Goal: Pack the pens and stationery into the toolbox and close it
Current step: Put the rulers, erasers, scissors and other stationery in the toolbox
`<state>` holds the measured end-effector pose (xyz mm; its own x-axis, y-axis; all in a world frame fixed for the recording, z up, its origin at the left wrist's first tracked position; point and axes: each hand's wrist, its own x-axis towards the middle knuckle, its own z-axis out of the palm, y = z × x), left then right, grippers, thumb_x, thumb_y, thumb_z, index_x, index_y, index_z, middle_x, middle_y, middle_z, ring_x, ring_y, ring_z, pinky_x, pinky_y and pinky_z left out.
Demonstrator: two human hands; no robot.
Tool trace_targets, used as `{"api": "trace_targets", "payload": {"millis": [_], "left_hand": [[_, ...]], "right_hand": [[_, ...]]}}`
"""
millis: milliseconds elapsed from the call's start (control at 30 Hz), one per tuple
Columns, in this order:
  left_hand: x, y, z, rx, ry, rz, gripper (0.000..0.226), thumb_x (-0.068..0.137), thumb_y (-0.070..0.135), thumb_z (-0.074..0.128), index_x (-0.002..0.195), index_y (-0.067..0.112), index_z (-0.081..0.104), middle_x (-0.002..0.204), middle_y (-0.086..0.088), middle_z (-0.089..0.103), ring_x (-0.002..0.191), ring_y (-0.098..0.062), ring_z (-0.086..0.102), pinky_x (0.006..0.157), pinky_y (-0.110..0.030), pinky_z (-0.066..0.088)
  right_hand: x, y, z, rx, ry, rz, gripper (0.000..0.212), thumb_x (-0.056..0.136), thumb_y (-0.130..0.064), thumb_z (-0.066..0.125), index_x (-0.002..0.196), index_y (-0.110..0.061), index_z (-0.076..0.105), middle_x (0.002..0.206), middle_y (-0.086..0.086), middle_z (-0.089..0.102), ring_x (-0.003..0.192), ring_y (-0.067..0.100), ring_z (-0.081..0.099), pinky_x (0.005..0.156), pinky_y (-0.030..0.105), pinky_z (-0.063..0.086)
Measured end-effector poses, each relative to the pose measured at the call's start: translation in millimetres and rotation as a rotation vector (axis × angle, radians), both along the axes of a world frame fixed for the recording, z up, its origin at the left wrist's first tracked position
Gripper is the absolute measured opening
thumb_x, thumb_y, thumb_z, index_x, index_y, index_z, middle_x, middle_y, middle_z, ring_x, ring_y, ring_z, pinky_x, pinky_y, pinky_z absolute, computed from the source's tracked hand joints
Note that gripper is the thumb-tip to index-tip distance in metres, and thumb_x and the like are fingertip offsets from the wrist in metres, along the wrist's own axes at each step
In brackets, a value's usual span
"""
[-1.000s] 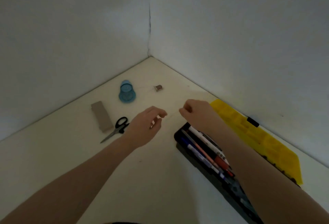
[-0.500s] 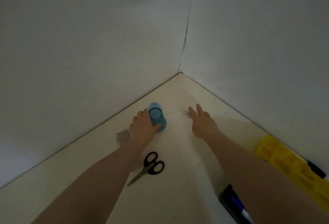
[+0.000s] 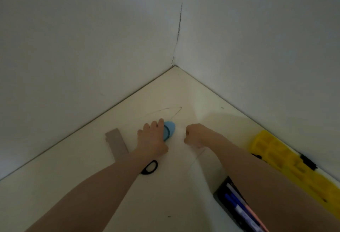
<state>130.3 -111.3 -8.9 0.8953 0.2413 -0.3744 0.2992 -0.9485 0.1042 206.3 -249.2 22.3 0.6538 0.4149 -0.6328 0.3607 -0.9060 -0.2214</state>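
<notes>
My left hand (image 3: 150, 137) grips a small round blue container (image 3: 170, 130) lying on the cream table near the corner. My right hand (image 3: 196, 136) is curled into a fist just right of it, where a small brown spool lay a moment ago. The spool is hidden, and a thin thread (image 3: 198, 155) trails from under the fist. The black toolbox (image 3: 219, 193) stands open at the lower right with several pens (image 3: 237, 206) inside. Its yellow lid (image 3: 276, 156) lies back along the right wall. My right forearm covers much of the box.
A grey-brown rectangular block (image 3: 116, 143) lies left of my left hand. One black scissors handle (image 3: 150, 167) shows from under my left forearm. Two white walls meet in a corner (image 3: 173, 66) just beyond the hands. A faint curved line (image 3: 165, 110) marks the table.
My left hand has closed round the blue container and drawn it nearer. My right hand, flat and reaching for the spool before, is now a fist. The view has shifted right towards the toolbox.
</notes>
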Motion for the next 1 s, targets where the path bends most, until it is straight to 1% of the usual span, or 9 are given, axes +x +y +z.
{"api": "trace_targets", "payload": {"millis": [133,233,400,533,633,733,800,933,1000], "left_hand": [[-25,-4,21,-0.375,-0.159,0.173,0.066,0.076,0.037,0.066,0.128,0.013,0.032,0.115,-0.007,0.053,0.097,-0.023,0.054,0.079,-0.035,0.048],[-41,-15,40,-0.596,-0.261,0.246,0.057,0.082,0.037,0.064,0.123,0.009,0.037,0.112,-0.009,0.056,0.087,-0.020,0.054,0.074,-0.033,0.047],[-67,-32,54,-0.628,-0.234,0.148,0.066,0.083,0.038,0.063,0.134,0.012,0.030,0.122,-0.010,0.055,0.100,-0.024,0.058,0.078,-0.031,0.047],[-87,-37,62,-0.670,-0.280,0.200,0.069,0.081,0.038,0.066,0.135,0.014,0.031,0.127,-0.009,0.053,0.105,-0.024,0.057,0.079,-0.029,0.046],[-103,-28,66,-0.688,-0.357,0.254,0.067,0.081,0.036,0.067,0.134,0.013,0.034,0.125,-0.008,0.054,0.096,-0.018,0.054,0.077,-0.026,0.044],[-114,-17,64,-0.707,-0.380,0.286,0.067,0.080,0.038,0.067,0.134,0.014,0.034,0.125,-0.006,0.053,0.096,-0.016,0.055,0.080,-0.028,0.048],[-118,-12,62,-0.721,-0.354,0.316,0.068,0.080,0.038,0.068,0.134,0.014,0.034,0.126,-0.006,0.052,0.102,-0.020,0.056,0.086,-0.034,0.050],[-127,-7,67,-0.779,-0.373,0.372,0.064,0.082,0.035,0.066,0.133,0.014,0.034,0.118,-0.003,0.052,0.092,-0.015,0.052,0.075,-0.027,0.044],[-131,-3,69,-0.803,-0.386,0.400,0.060,0.084,0.037,0.064,0.132,0.014,0.036,0.112,-0.001,0.053,0.090,-0.015,0.053,0.073,-0.026,0.043]], "right_hand": [[-30,-37,42,0.236,-0.107,-0.179,0.011,0.088,-0.019,0.049,0.094,-0.009,0.050,0.095,0.005,0.052,0.081,0.017,0.046,0.065,0.024,0.035],[-48,-66,62,0.180,-0.111,-0.292,0.014,0.091,-0.024,0.047,0.095,-0.010,0.048,0.078,0.001,0.049,0.063,0.013,0.047,0.052,0.020,0.035],[-66,-86,61,-0.001,-0.227,-0.398,0.029,0.090,-0.019,0.044,0.061,-0.015,0.041,0.069,0.005,0.051,0.087,0.029,0.065,0.072,0.034,0.054],[-69,-86,57,-0.064,-0.184,-0.469,0.033,0.092,-0.016,0.037,0.061,-0.010,0.045,0.064,0.006,0.055,0.062,0.023,0.060,0.059,0.027,0.047],[-73,-84,53,-0.043,-0.096,-0.391,0.033,0.094,-0.016,0.039,0.061,-0.013,0.041,0.065,0.004,0.047,0.060,0.018,0.051,0.057,0.024,0.044],[-78,-75,69,-0.030,-0.030,-0.371,0.015,0.093,-0.017,0.049,0.098,-0.005,0.055,0.101,0.014,0.060,0.092,0.026,0.061,0.079,0.033,0.050],[-82,-65,74,-0.065,-0.047,-0.327,0.033,0.093,-0.016,0.048,0.122,0.000,0.048,0.123,0.014,0.058,0.110,0.028,0.057,0.085,0.029,0.046],[-80,-37,61,-0.022,-0.147,-0.170,0.038,0.096,-0.023,0.040,0.127,-0.005,0.050,0.122,0.011,0.060,0.110,0.025,0.057,0.079,0.025,0.042],[-78,-24,52,0.124,-0.151,-0.254,0.037,0.097,-0.022,0.039,0.127,-0.005,0.051,0.124,0.012,0.059,0.112,0.025,0.055,0.080,0.026,0.041]]}}
